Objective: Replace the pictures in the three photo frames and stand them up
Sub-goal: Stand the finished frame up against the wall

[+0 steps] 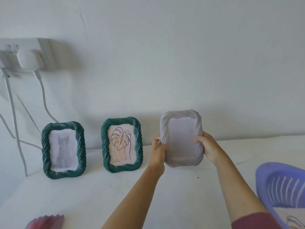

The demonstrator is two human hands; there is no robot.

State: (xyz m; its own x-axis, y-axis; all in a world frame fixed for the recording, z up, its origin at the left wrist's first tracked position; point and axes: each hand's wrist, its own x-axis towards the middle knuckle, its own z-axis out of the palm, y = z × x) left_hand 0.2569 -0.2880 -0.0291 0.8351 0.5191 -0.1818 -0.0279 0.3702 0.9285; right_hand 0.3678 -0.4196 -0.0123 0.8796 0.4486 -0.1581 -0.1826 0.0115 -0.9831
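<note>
A dark red sleeve sits closest, at 5 o'clock in the head view, on the right forearm. Just beside it, at 4 o'clock, is a purple slotted basket, cut off by the picture's edge. At 7 o'clock a blurred pink-red ridged thing pokes in from the bottom; what it is cannot be told.

Both bare forearms reach up toward 2 o'clock of centre, where the 2 hands hold a pale twisted-rope frame upright in front of the wall. The left hand grips its left edge at 9 o'clock of the frame, thumb on the near face and fingers wrapped behind. The right hand clamps the right edge at 3 o'clock in the same way. The panel facing the camera is blank and greyish. Whether its bottom edge touches the white table cannot be told.

At 9 o'clock of the pale frame 2 green frames stand upright on the table near the wall: the leaf frame near the left hand, and the cat frame further toward 9 o'clock, apart from it.

At 10 o'clock a white socket holds a plug, with cables hanging down to the table.
</note>
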